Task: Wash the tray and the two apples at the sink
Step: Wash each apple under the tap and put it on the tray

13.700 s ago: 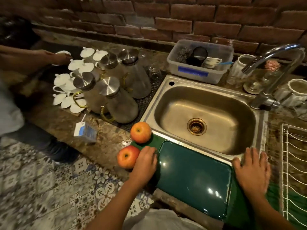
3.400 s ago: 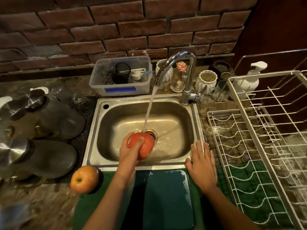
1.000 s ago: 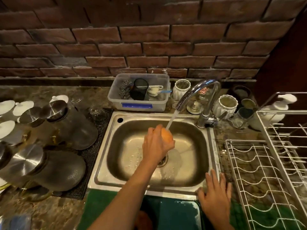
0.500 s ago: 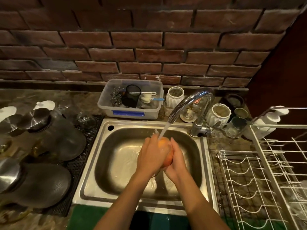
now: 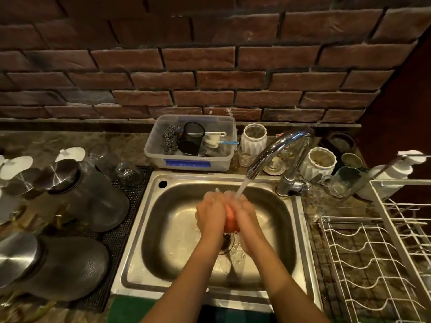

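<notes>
A red apple [image 5: 230,220] is held between both my hands over the drain of the steel sink [image 5: 177,229]. My left hand [image 5: 210,212] grips its left side and my right hand [image 5: 243,214] wraps its right side, so only a strip of red shows. Water from the chrome tap [image 5: 277,148] falls on my fingers and the apple. A sliver of the green tray [image 5: 130,307] shows at the bottom edge in front of the sink. The second apple is out of view.
Glass jugs with steel lids [image 5: 77,194] stand on a black mat to the left. A plastic tub [image 5: 191,143] of scrubbers sits behind the sink, with white jars [image 5: 253,138] beside it. A white wire dish rack [image 5: 377,252] fills the right, with a soap dispenser [image 5: 394,171] behind it.
My right hand left the sink's front rim and joined the left hand on the apple under the stream. The camera has tipped slightly, and both hands have closed further round the apple.
</notes>
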Motion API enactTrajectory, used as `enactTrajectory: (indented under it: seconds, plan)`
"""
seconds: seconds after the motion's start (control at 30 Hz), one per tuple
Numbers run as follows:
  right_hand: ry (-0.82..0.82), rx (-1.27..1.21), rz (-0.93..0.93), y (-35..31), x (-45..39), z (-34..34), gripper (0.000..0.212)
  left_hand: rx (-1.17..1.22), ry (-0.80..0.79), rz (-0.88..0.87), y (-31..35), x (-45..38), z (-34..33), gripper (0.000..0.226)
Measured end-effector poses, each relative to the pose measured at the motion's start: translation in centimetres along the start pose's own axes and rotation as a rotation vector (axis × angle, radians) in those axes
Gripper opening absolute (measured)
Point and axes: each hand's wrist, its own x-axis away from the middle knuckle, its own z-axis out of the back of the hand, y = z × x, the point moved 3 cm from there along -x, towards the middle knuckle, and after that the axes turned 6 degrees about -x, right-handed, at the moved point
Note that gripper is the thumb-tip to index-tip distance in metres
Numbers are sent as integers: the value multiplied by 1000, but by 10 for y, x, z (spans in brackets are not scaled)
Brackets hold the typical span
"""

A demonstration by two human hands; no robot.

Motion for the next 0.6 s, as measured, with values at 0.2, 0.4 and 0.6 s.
enactTrajectory:
  seconds: [0.2,0.4,0.6]
  plan:
    - [80,173,223,-12,2,2,28,72,-100,-182,4,14,-3,23]
    - [13,137,-270,-16,-7,9,23,-218,-92,-592,-16,21,3,36]
    - [-6,-134,-618,5,1,18,43,-500,-5,-1084,-25,19,10,36]
